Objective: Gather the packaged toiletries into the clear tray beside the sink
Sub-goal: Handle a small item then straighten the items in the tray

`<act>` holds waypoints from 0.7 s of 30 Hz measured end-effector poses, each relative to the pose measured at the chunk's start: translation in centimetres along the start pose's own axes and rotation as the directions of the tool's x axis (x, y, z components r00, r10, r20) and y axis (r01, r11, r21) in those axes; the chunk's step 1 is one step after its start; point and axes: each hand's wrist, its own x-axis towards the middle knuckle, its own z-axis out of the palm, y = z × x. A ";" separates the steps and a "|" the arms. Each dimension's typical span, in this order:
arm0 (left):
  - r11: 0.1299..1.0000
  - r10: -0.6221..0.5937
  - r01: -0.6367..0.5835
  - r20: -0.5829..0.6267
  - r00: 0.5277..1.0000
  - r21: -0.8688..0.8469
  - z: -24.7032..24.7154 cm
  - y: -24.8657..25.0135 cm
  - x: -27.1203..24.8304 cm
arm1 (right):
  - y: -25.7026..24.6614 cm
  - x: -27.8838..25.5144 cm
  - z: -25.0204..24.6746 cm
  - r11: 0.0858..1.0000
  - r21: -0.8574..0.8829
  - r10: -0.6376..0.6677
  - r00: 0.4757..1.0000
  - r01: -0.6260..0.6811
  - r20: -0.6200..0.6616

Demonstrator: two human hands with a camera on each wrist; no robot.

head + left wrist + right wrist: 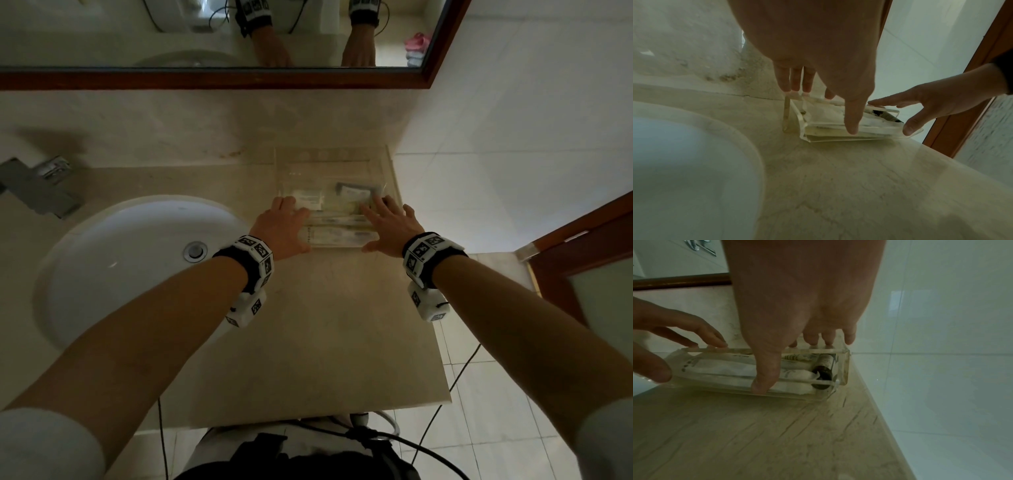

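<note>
The left hand (287, 226) and right hand (394, 224) are spreading nearly straight fingers over the clear rigid acrylic tray (385, 164), thumbs touching its front wall. Inside are lying white crinkly plastic-wrapped toiletry packets (731, 368), probably light and slippery; the tray's hard side walls look safest to grasp.

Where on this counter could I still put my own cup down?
Bare stone shows on the counter between the sink and the counter's right edge, in front of the clear tray. The tray's front half is crowded with packaged toiletries, the left hand and right hand spread over it.
</note>
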 end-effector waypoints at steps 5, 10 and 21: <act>0.999 -0.029 0.030 -0.030 0.999 0.017 0.2 0.3 0.4 | 0.1 0.5 -0.1 0.999 0.051 -0.001 1.000 0.002 -0.019; 0.994 -0.038 0.041 -0.026 0.999 0.102 -0.4 0.8 0.9 | -0.7 0.5 0.2 0.996 0.074 0.050 0.996 -0.044 -0.077; 0.988 -0.034 0.048 -0.097 0.995 0.146 -0.6 1.1 1.0 | -1.8 0.6 1.1 0.994 0.063 0.101 0.980 -0.091 -0.173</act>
